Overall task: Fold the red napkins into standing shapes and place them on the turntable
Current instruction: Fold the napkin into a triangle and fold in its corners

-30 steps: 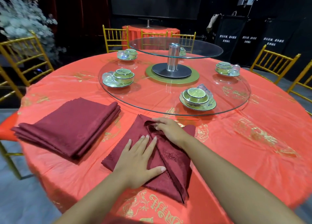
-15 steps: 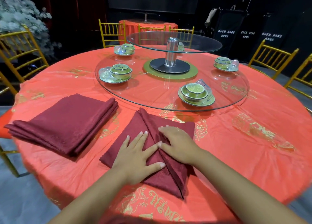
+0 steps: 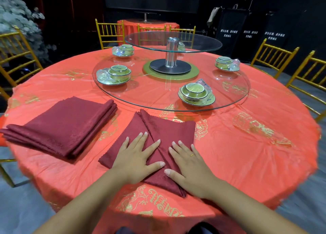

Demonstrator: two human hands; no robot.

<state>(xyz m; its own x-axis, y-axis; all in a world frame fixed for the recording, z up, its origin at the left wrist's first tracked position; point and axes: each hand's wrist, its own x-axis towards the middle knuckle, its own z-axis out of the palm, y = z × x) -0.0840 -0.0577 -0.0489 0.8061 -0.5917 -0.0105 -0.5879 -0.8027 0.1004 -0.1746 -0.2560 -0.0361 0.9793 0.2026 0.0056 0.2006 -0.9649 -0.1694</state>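
As left hand [image 3: 135, 159] and right hand [image 3: 190, 165] press it, napkin [image 3: 169, 131] points nearward.

White Chinese characters stand in two short lines on each of three black upright panels [image 3: 229, 33] at the back right, too small and blurred to read. Gold ornamental lettering [image 3: 159, 201] is printed on the red plastic tablecloth [image 3: 238, 163] at the near edge, not legible. A dark mark on the green ceramic bowl lid [image 3: 117, 68] at the left is unreadable
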